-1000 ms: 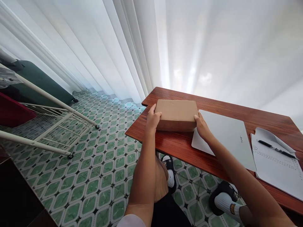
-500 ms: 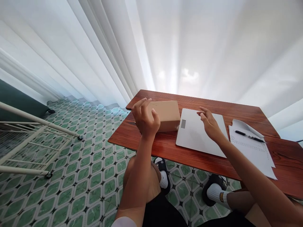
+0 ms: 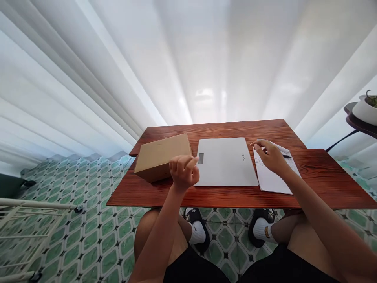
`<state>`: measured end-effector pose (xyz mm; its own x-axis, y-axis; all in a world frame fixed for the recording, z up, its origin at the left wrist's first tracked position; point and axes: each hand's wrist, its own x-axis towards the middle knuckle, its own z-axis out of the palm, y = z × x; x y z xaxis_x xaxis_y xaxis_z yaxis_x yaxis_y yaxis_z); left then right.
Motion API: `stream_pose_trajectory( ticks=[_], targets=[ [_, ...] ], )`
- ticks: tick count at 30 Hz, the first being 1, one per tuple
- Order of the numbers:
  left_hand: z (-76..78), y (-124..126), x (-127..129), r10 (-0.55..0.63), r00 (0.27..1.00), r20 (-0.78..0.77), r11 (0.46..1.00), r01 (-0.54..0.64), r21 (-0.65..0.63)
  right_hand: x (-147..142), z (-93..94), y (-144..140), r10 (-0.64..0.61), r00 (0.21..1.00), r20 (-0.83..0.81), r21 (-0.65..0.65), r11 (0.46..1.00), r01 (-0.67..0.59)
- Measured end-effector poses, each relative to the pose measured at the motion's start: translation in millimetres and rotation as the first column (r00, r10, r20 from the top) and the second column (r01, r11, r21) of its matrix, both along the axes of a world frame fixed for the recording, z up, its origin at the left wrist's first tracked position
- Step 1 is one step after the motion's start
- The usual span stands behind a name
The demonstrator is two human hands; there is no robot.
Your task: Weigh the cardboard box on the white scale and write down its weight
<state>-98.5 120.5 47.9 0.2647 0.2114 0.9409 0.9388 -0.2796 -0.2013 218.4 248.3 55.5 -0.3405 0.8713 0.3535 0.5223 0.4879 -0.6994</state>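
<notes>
My left hand (image 3: 184, 171) is held up in front of the right end of a closed brown cardboard box (image 3: 163, 154). Its fingers are curled in, with nothing visible in them. To the right of the box lies a flat white scale (image 3: 225, 165) with a small grey display, and nothing rests on it. My right hand (image 3: 271, 158) hovers over the upper part of some white papers (image 3: 275, 181), fingers loosely bent and apart, tips near the scale's right edge. Partly behind that hand, a black pen (image 3: 286, 156) lies on the papers.
The reddish-brown wooden table (image 3: 332, 184) has a step between its two boards. A white metal rack on casters (image 3: 38, 220) stands on the tiled floor at left. White curtains (image 3: 188, 59) hang behind the table. A potted plant (image 3: 366, 110) sits on a dark stand at right.
The view has turned to the right. My right hand has moved from above the scale to over the papers. My left hand's fingers have curled in, and it is now at the box's right end.
</notes>
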Motion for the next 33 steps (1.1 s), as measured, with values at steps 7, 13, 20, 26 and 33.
stream_pose_trajectory(
  ticks=[7,13,20,26,33],
  targets=[
    [-16.0,-8.0,35.9,-0.179,0.953,-0.246,0.981,0.152,-0.124,66.3,-33.5,27.3,-0.157,0.976,0.149,0.209,0.970,0.124],
    [-27.5,-8.1,65.4,-0.337,0.877,-0.343,0.931,0.255,-0.261,94.8,-48.0,43.4,-0.210,0.914,0.347,0.257,0.959,0.123],
    [-20.3,6.6,116.9,-0.556,0.708,-0.435,0.825,0.406,-0.394,105.6,-53.6,49.5,-0.140,0.883,0.447,0.172,0.983,0.069],
    [-23.8,35.8,187.1,-0.746,0.485,-0.457,0.655,0.659,-0.370,114.6,-55.4,56.6,-0.122,0.877,0.465,0.108,0.991,0.081],
    [-45.6,42.8,242.9,-0.784,0.472,-0.404,0.620,0.619,-0.481,113.9,-57.2,58.1,-0.099,0.862,0.498,0.069,0.995,0.074]
  ],
)
